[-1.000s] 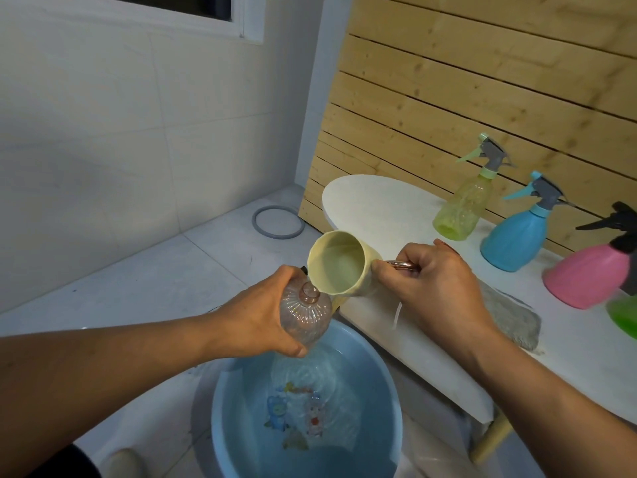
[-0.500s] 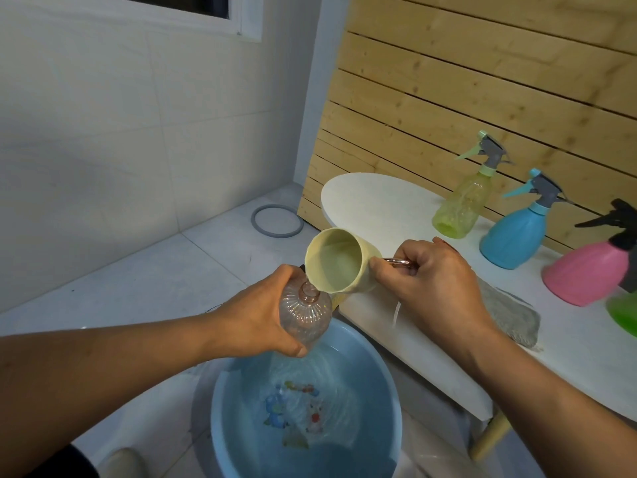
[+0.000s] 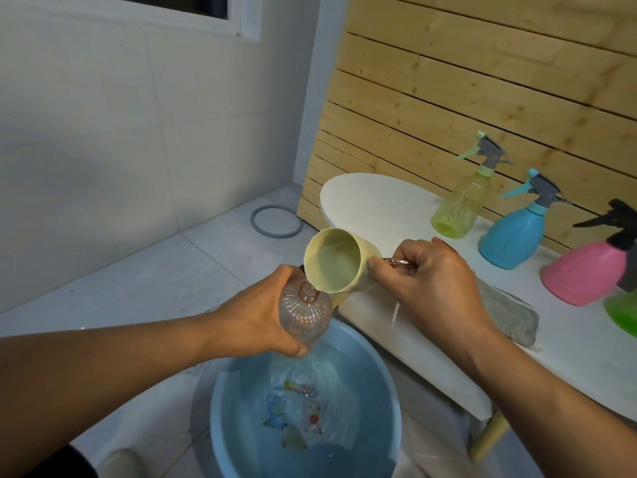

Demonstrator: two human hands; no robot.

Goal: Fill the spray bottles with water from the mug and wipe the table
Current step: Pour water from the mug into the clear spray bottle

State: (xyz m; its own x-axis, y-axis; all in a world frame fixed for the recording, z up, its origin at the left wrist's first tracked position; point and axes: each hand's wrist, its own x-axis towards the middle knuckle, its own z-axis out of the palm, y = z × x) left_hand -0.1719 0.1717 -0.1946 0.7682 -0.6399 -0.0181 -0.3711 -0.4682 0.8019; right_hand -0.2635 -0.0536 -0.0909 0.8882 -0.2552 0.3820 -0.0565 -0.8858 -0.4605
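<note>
My left hand grips a clear pinkish ribbed bottle with no spray head, held above a blue basin of water. My right hand holds the metal handle of a cream mug. The mug is tipped steeply, its lip right over the bottle's open neck, and water shows inside it. On the white table stand a yellow-green spray bottle, a blue one, a pink one, and part of a green bottle at the right edge.
A grey cloth lies on the table behind my right wrist. A grey ring lies on the tiled floor by the slatted wooden wall. The table's wooden leg stands right of the basin.
The mug has tipped slightly further over the bottle's neck. Ripples shift in the basin's water. Both hands keep their holds in nearly the same place.
</note>
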